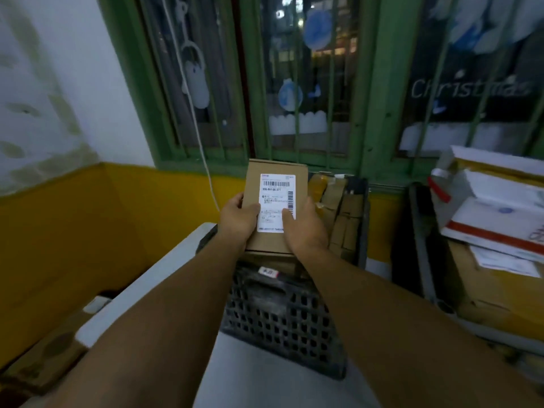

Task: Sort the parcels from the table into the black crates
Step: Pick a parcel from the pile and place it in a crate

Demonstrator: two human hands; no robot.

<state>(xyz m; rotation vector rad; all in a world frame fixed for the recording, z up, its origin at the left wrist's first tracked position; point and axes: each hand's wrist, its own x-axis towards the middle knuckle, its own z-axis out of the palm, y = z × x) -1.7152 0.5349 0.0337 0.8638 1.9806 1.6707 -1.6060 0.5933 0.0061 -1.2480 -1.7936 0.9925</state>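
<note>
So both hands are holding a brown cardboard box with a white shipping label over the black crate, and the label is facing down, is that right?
Not quite. The head view shows the white label facing up toward the camera, barcode visible. The rest holds: the left hand and right hand both grip the brown cardboard box above the black crate.
</note>
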